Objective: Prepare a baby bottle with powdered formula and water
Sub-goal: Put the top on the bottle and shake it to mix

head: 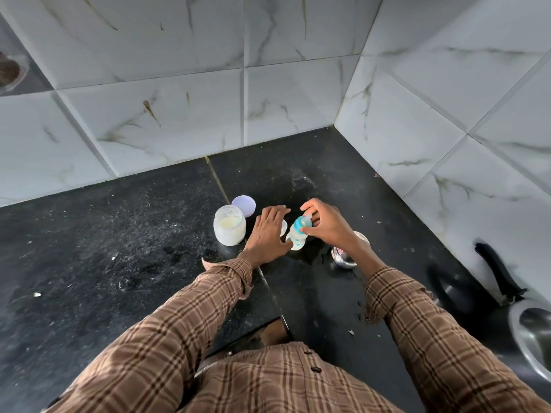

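I am gripping the teal teat collar of the small milky-filled baby bottle (295, 237) on the black counter (119, 234) with my right hand (323, 226); my left hand (267, 234) is reaching spread and empty. Filling looks done; the open powder jar (229, 225) is waiting for its lid.

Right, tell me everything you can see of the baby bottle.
The baby bottle is a small, translucent plastic bottle with blue spots on its lower body, a blue collar and a pale teat on top. It holds whitish liquid. It stands on the black countertop, leaning slightly, between the open formula jar and a steel vessel. The right hand grips its collar with the fingertips; the left hand lies flat beside it, its thumb near the base.
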